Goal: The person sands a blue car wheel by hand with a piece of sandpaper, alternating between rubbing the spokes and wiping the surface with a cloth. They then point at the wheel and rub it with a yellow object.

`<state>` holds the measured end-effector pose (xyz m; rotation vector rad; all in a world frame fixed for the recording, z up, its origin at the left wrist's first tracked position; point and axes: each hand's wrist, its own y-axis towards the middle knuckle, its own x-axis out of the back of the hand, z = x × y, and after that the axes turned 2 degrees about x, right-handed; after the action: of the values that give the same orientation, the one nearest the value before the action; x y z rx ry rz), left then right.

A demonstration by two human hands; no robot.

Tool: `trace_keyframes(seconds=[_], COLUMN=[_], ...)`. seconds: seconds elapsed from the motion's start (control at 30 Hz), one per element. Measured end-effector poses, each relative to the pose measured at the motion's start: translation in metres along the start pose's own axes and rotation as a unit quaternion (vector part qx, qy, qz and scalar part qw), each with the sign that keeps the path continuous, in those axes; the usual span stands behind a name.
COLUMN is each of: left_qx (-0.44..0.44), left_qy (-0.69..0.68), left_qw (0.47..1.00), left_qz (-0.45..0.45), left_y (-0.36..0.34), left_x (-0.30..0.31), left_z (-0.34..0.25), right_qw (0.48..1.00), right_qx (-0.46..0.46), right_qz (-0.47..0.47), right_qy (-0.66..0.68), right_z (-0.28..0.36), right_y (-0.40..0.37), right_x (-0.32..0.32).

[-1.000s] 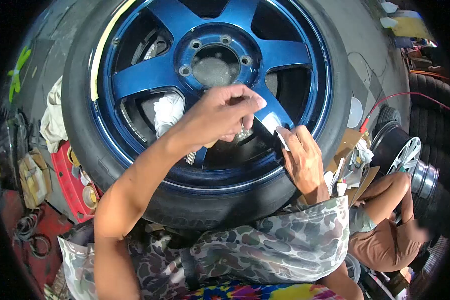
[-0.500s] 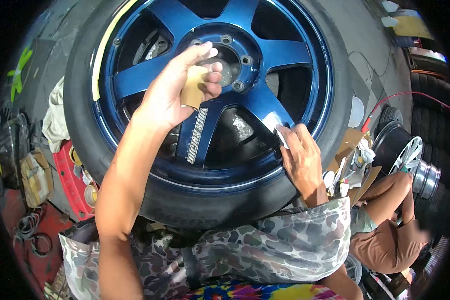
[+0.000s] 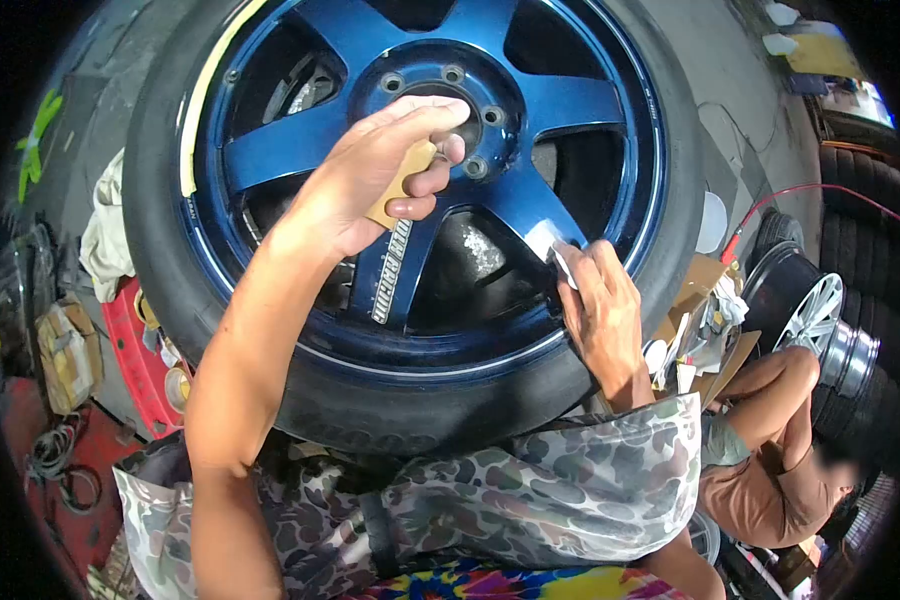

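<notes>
A blue six-spoke wheel [image 3: 573, 104] with its black tire [image 3: 667, 200] lies flat in front of me. My left hand [image 3: 395, 165] is raised above the hub, its fingers curled round a flat tan piece [image 3: 410, 180] whose exact kind I cannot make out. My right hand [image 3: 600, 305] is at the lower right spoke. It pinches a folded white piece [image 3: 564, 268], like cloth or paper, against the spoke's edge. Beside the fingertips, a whitish patch [image 3: 541, 240] shows on the blue paint. White lettering [image 3: 390, 275] runs along the lower spoke, partly behind my left wrist.
Yellow tape [image 3: 196, 130] runs along the rim's upper left. A red tray [image 3: 142, 355] and cardboard box [image 3: 68, 360] are at left. At right are a silver wheel [image 3: 815, 310], a red cable [image 3: 820, 188], stacked tires [image 3: 855, 200] and a crouching person [image 3: 770, 490].
My left hand has shifted slightly right and turned, so the tan piece now shows more edge-on. My right hand stays at the same spoke with little movement.
</notes>
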<state>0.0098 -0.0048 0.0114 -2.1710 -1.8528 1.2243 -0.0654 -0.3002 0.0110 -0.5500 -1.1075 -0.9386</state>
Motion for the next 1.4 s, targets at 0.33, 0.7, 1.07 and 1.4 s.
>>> trace_keyframes(seconds=[0.33,0.7,1.07,1.4], left_qx=[-0.002,-0.010,-0.018,-0.028], left_qy=[0.003,0.024,0.037,0.041], left_qw=[1.000,0.999,0.999,0.997], left_qz=[0.013,0.020,0.032,0.063], left_y=[0.001,-0.002,-0.002,0.000], left_x=[0.004,-0.001,0.004,0.004], left_z=[-0.001,-0.002,-0.002,0.000], right_qw=[1.000,1.000,0.999,1.000], right_qx=[0.015,0.022,0.044,0.024], right_qz=[0.009,0.014,0.017,0.014], right_qy=[-0.009,-0.012,0.002,-0.005], right_z=[0.000,-0.003,-0.002,-0.005], right_y=[0.000,0.000,-0.001,0.001], right_x=[0.002,0.005,0.002,0.004])
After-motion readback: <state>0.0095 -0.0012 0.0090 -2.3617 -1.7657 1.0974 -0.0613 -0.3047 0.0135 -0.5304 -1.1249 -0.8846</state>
